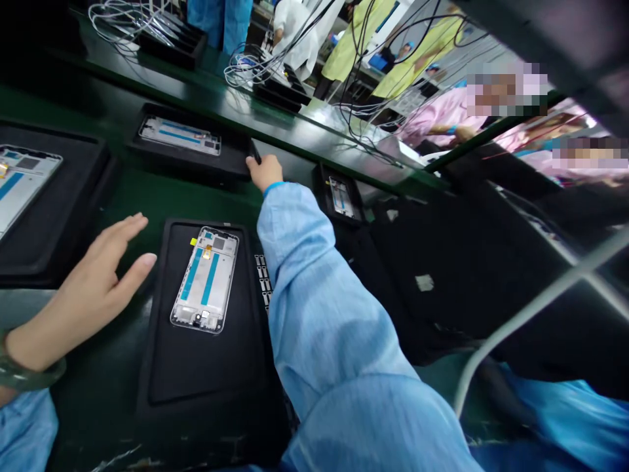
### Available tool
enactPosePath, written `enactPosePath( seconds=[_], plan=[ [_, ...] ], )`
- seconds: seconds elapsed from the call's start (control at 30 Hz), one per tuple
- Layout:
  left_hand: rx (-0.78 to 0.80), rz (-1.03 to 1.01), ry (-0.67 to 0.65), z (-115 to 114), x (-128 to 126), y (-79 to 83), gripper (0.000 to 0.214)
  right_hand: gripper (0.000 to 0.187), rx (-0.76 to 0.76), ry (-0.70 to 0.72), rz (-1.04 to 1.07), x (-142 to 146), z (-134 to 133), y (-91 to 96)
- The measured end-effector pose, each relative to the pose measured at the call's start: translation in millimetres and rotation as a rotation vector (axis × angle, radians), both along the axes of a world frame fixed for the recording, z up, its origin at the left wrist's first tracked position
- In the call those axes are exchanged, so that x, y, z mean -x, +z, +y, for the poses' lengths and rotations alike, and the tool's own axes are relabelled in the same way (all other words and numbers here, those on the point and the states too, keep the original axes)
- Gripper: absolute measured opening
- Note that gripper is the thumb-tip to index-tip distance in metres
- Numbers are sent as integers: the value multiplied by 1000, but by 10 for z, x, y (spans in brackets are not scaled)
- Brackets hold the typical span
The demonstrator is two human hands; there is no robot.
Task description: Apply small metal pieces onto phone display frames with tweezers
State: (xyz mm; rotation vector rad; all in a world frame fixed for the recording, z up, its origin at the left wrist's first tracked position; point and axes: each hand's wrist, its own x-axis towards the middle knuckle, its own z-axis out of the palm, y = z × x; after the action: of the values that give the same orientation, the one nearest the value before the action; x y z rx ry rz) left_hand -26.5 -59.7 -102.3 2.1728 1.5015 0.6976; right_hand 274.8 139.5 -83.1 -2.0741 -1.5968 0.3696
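Observation:
A phone mid-frame with blue strips (205, 280) lies on a black padded tray (196, 387) directly ahead of me. My left hand (91, 288) hovers open beside that tray, its fingers spread and holding nothing. Farther off, my right hand (265, 172) reaches in a blue sleeve (314, 308) to a slim dark object (254, 152) at the corner of a second black tray (187, 167). Whether those fingers grip it, I cannot tell. That tray carries another phone mid-frame (179, 136).
More trayed phone frames (24, 183) (341, 196) sit along a green conveyor belt (122, 196). A raised dark rail (206, 105) holds bundled cables and racks. Co-workers in pink and yellow smocks stand beyond it. A pale cable (540, 305) crosses the right foreground.

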Motion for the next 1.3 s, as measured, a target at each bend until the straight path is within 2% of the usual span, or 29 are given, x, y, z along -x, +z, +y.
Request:
enactPosePath(
  seconds=[0.1,0.2,0.3,0.4,0.53,0.63,0.73,0.83,0.93,1.1,1.3],
  plan=[
    [-57,18,-122,5,-28,-203,59,31,-2,28,56,16,-2,-31],
    [-51,103,-222,-13,-45,-326,62,36,-54,62,157,-148,-239,28],
    [-65,162,-291,-73,-81,-353,61,41,-109,139,424,-404,-683,92],
    [-83,164,-322,-188,-135,-348,62,49,-78,141,683,-590,-1236,62],
    [-113,173,-290,-410,-201,-378,63,52,-61,56,996,-626,-1884,-137],
    [-204,252,-269,-521,-246,-373,61,48,-62,-44,1058,-568,-2158,-315],
    [-324,306,-315,-485,-352,-268,58,43,-99,-114,1039,-515,-2236,-451],
    [-391,294,-488,-349,-589,-101,52,42,-134,-139,1015,-498,-2212,-525],
    [-424,314,-639,-226,-938,4,47,41,-146,-146,999,-508,-2190,-548],
    [-384,365,-781,-179,-1426,-65,42,41,-120,-133,1013,-522,-2190,-551],
    [-359,348,-791,-204,-1511,-121,39,39,-103,-124,1082,-524,-2170,-539]
  ],
)
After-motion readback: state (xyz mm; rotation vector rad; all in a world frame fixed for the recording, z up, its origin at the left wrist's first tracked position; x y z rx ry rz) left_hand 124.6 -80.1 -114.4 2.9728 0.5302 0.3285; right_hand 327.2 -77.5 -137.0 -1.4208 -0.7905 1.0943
